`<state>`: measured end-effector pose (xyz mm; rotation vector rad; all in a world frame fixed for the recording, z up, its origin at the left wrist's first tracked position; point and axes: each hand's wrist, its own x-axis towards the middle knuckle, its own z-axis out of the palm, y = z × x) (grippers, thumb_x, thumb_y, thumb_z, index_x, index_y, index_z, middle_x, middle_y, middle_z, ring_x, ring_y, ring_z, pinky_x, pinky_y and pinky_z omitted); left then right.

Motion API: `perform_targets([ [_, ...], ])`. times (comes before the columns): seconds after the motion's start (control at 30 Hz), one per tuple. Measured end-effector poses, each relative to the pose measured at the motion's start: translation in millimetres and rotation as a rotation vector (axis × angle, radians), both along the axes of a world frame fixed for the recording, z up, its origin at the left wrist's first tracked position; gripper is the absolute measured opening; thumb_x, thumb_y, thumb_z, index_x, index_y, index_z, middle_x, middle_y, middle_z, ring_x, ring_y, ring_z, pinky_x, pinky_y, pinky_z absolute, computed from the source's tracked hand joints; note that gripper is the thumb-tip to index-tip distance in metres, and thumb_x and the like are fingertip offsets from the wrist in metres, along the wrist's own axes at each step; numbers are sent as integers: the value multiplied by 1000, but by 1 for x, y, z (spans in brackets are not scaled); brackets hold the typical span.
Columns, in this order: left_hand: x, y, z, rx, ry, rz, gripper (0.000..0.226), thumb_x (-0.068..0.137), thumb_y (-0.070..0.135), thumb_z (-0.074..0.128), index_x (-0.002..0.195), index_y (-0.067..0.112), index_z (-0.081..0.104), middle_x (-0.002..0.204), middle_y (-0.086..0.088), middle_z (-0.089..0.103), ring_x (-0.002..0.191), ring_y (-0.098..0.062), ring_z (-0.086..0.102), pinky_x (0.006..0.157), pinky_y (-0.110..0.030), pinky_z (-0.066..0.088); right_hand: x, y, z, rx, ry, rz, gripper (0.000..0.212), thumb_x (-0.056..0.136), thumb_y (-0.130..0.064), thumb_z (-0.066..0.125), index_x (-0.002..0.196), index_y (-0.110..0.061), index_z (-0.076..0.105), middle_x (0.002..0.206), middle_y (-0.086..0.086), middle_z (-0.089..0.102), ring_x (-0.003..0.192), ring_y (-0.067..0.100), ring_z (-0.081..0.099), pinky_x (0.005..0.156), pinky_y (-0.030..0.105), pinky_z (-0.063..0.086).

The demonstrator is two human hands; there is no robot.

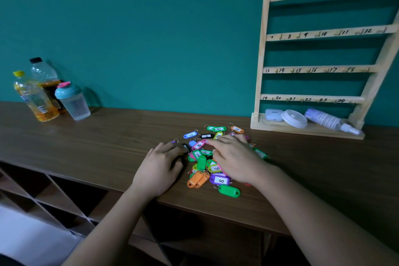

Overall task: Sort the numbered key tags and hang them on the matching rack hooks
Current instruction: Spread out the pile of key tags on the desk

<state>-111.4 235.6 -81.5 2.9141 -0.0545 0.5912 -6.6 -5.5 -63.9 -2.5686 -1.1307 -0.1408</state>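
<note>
Table (86, 140) beneath my fingers. Rack (262, 54), hooks bare, stands beyond my right fingertips. Key tags (201, 162) lie heaped under both hands. Right hand (233, 157): fingers spread flat on the heap. Left hand (160, 168): fingers bent over the heap's left edge, and I cannot tell whether they pinch a tag. Risk: a wide sweep may push tags near my wrists, such as purple tag 8 (220, 180), off the near edge.
</note>
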Motion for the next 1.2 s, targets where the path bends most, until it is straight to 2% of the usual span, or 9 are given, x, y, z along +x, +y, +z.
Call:
perform_targets([
  [0.17,-2,0,0,-38,-41,-31,36,96,34,56,129,40,70,126,21,61,106,-11,53,90,-33,50,0,0,2,-20,-54,-28,49,111,-34,34,158,-25,44,155,-4,53,146,15,39,121,43,20],
  [0.27,1,-1,2,16,-38,20,34,93,38,52,124,35,66,115,17,57,104,-16,50,86,-39,47,-2,2,1,-14,-60,8,48,112,-33,34,158,-29,44,159,-11,48,148,10,36,123,43,18],
  [0.33,5,-2,5,29,2,48,34,92,36,49,125,30,56,119,14,55,116,-19,48,92,-41,43,-3,9,3,-4,-56,33,48,112,-33,33,160,-29,41,161,-11,47,152,8,33,122,42,17],
  [0.43,12,-5,8,-74,81,8,43,96,30,48,138,29,45,141,9,54,141,-15,38,105,-41,35,-2,23,7,9,-28,59,50,112,-33,33,160,-25,41,164,-6,45,155,8,28,121,39,15],
  [0.5,14,-5,8,-78,116,-17,48,96,32,43,143,33,40,145,6,52,145,-13,35,107,-42,32,-2,29,7,2,-9,71,50,111,-33,33,160,-23,42,163,-4,46,155,9,28,122,40,14],
  [0.7,13,-3,7,-58,90,-23,41,99,28,46,138,39,41,139,10,56,135,-10,40,101,-39,32,2,26,1,-12,-6,18,51,112,-37,31,160,-22,42,163,-4,47,155,11,31,125,42,15],
  [0.9,22,3,7,-140,52,-29,31,103,32,54,132,40,56,126,22,60,122,-9,46,99,-41,38,-2,24,2,-3,-19,4,50,113,-36,33,160,-21,42,161,-3,51,152,12,36,124,43,19],
  [1.07,41,12,28,21,-13,-84,27,101,29,64,124,41,69,114,19,61,109,-12,50,86,-39,42,-4,24,0,3,-40,6,48,112,-35,35,156,-19,47,155,-3,57,148,13,41,122,44,22],
  [1.2,61,11,52,78,125,-128,25,98,31,70,119,44,72,115,18,57,117,-15,47,93,-40,41,-4,21,1,69,-59,-11,42,111,-27,42,150,-22,54,149,-5,60,143,13,46,119,43,25],
])
